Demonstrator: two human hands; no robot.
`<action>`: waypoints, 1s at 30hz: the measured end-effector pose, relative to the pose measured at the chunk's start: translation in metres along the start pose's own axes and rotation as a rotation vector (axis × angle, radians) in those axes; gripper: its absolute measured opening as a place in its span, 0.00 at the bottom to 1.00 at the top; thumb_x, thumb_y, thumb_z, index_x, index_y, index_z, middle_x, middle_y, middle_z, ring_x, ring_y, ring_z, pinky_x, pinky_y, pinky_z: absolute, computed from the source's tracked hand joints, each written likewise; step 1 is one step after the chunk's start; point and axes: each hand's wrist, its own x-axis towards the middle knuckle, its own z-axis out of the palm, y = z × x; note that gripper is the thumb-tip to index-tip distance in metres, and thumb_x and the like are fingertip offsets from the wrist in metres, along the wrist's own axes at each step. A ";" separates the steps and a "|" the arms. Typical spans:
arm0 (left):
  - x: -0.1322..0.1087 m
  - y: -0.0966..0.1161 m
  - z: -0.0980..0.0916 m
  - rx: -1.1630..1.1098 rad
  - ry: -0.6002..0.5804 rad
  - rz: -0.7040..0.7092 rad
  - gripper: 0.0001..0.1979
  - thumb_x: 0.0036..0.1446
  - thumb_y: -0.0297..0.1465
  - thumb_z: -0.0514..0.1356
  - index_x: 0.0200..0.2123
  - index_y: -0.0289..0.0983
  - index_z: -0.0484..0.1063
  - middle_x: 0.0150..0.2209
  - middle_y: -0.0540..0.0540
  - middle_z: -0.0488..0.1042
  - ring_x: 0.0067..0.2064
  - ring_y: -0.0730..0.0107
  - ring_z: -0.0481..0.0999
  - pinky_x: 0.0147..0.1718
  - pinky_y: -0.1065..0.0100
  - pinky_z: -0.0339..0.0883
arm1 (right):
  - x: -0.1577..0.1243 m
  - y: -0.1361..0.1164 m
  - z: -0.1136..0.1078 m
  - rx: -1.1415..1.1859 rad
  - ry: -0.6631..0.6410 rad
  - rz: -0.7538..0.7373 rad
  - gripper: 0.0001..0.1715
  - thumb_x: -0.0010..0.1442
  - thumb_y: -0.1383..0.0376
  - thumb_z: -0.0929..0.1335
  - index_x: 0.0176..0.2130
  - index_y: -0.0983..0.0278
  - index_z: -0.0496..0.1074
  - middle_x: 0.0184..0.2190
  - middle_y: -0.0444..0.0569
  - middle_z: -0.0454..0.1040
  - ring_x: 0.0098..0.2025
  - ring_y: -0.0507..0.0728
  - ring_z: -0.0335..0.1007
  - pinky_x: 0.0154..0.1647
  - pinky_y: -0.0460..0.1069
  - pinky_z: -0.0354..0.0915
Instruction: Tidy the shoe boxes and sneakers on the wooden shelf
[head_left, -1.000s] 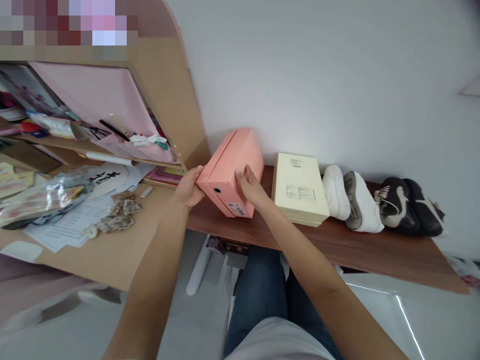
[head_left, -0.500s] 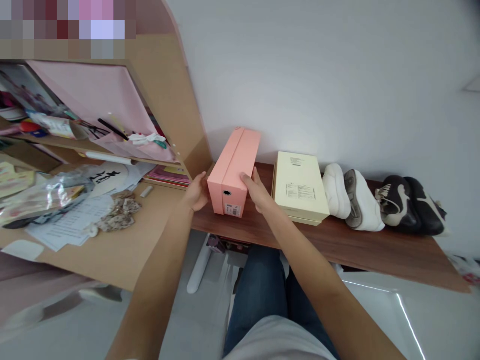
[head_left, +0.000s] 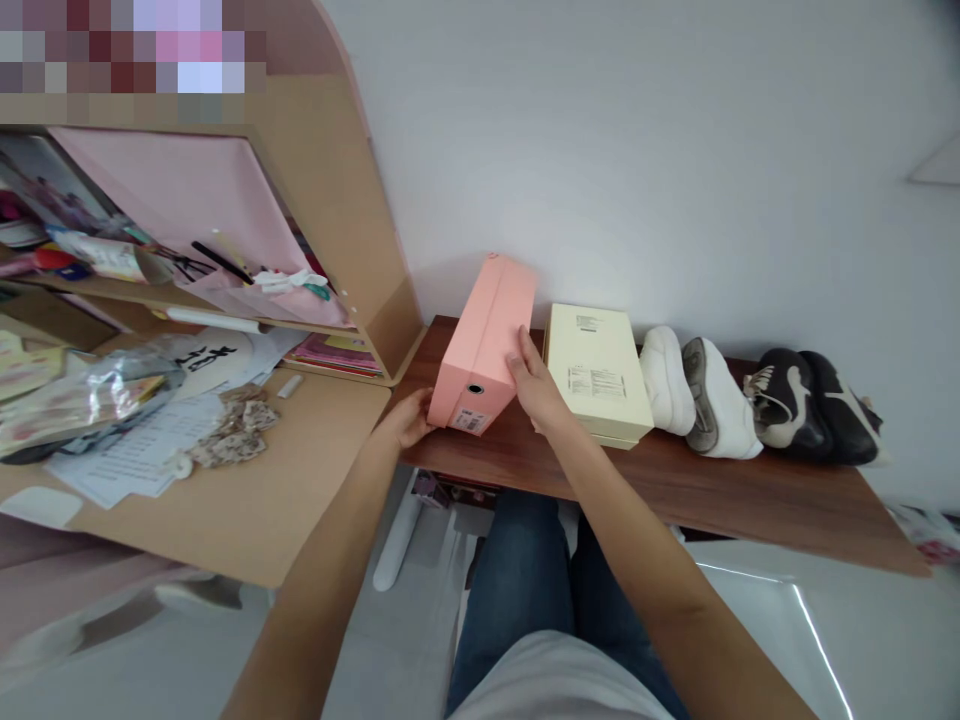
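Fingers [head_left: 519, 348] of right hand [head_left: 536, 385] spread, pressed flat on face of salmon-pink shoebox [head_left: 484, 340]; left hand [head_left: 409, 420] curled around box's lower left corner, gripping. Box tilted between both hands, over front edge of dark wood desk [head_left: 660, 490], just beside cream box [head_left: 596, 375]. White sneakers [head_left: 701, 400], then black sneakers [head_left: 810, 410], lined along desk's back edge, right of cream box.
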 end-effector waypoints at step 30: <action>-0.051 0.044 -0.022 0.052 0.207 0.411 0.24 0.49 0.34 0.68 0.51 0.40 0.71 0.42 0.43 0.80 0.37 0.64 0.79 0.31 0.67 0.76 | -0.022 0.014 0.025 -0.010 -0.098 0.219 0.51 0.54 0.35 0.65 0.67 0.56 0.57 0.66 0.52 0.62 0.67 0.66 0.56 0.68 0.65 0.50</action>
